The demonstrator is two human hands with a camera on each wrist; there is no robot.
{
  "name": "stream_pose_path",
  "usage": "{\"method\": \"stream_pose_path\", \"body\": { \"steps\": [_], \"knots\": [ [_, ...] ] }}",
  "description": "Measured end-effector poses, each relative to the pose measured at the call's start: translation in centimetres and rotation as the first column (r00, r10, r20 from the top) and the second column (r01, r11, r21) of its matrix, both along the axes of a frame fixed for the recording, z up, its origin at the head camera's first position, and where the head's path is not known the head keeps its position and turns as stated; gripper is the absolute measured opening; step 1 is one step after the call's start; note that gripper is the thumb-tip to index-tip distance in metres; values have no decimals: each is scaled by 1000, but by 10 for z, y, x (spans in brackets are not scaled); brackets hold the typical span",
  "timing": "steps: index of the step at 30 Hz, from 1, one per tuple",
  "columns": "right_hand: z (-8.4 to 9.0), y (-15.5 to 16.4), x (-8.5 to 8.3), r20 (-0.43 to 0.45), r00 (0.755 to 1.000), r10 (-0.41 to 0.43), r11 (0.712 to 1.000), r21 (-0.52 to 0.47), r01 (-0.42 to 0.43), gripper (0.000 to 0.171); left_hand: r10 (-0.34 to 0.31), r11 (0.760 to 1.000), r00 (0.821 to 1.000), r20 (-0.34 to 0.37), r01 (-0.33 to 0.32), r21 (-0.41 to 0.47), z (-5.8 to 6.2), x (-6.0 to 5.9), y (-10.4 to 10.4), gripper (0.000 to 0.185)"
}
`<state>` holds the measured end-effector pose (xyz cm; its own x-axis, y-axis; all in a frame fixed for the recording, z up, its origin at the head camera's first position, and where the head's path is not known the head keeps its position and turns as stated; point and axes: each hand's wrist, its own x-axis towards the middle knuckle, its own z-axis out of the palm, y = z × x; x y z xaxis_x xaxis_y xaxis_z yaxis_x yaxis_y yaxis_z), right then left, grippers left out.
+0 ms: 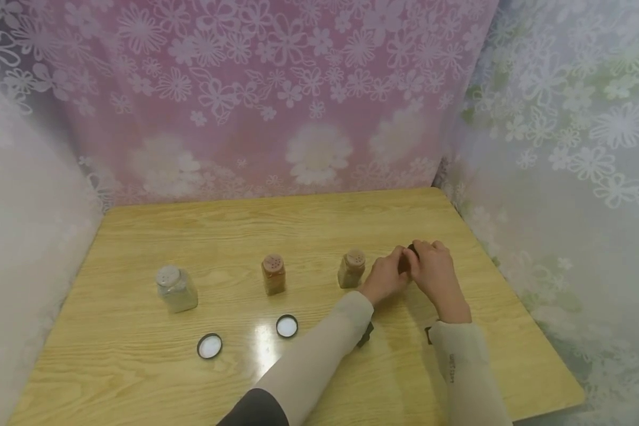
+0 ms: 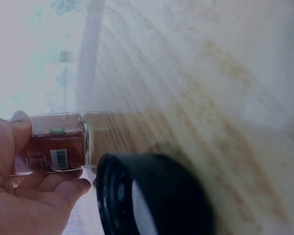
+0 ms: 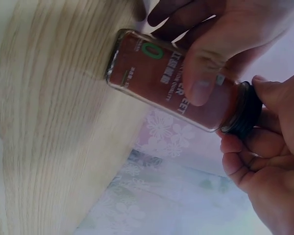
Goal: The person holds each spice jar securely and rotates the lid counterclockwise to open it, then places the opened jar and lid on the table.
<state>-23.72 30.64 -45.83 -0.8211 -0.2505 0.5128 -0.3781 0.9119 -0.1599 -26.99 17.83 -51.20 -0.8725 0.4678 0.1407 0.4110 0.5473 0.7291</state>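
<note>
Both hands meet at the right of the wooden table [image 1: 309, 225]. My left hand [image 1: 386, 277] grips a glass spice jar [image 3: 171, 93] of red-brown powder, its thumb lying across the label. In the left wrist view the same jar [image 2: 54, 144] stands on the table against my left hand [image 2: 24, 196]. My right hand [image 1: 433, 266] has its fingers curled round the jar's black cap [image 3: 245, 112]. In the head view only a dark bit of that cap [image 1: 412, 249] shows between the hands.
Three uncapped shaker jars stand in a row: a pale one [image 1: 176, 288], a red-brown one [image 1: 273, 274] and a tan one [image 1: 351, 268]. Two black lids [image 1: 209, 346] [image 1: 286, 326] lie open side up near the front. Another black lid [image 2: 147, 196] lies near my left wrist. Flowered curtains surround the table.
</note>
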Motion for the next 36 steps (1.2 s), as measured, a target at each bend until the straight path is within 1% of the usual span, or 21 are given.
{"method": "stream_pose_path", "body": {
  "steps": [6,11,14,16,18,20,21,23,24,26,27,29,32,36],
  "knots": [
    [-3,4,-3,-23,998,53,999,0,-53,16,-23,999,1000,-8,22,-31,0,-4,-2,36],
    [-5,9,-1,-25,994,105,994,-26,-106,20,8,999,1000,-19,-9,-31,-3,-3,0,38],
    [-4,12,0,6,994,112,992,-56,-112,23,30,1000,1000,4,-30,-10,-4,-1,3,38],
    [-2,13,2,58,993,107,992,-78,-102,26,34,999,999,31,-34,9,-4,-1,4,35],
    [1,15,5,139,986,89,993,-93,-77,30,25,999,998,50,-27,25,-3,0,4,33],
    [5,16,9,242,969,48,994,-104,-23,38,9,1000,998,56,-10,29,-2,0,3,31],
    [7,17,11,284,959,14,995,-100,16,44,0,1000,998,56,-1,28,-2,1,2,31],
    [12,16,14,326,942,-81,991,-79,112,56,-16,1000,999,44,16,15,-2,1,0,32],
    [14,16,16,330,935,-132,985,-65,162,62,-23,1000,999,41,23,8,-2,1,0,34],
    [16,15,16,295,931,-216,971,-34,236,70,-23,1000,999,34,24,-5,-2,2,-1,36],
    [17,14,16,266,931,-250,964,-18,264,71,-23,1000,999,37,23,-5,-2,2,-2,37],
    [17,12,13,225,932,-285,956,5,292,69,-12,1000,999,41,12,3,-2,3,-2,38],
    [18,10,9,198,938,-286,958,30,285,64,0,1000,998,57,-1,26,-1,3,-2,35],
    [18,10,6,189,955,-227,974,27,226,55,9,999,997,76,-11,32,-1,3,-1,35]
  ]
}}
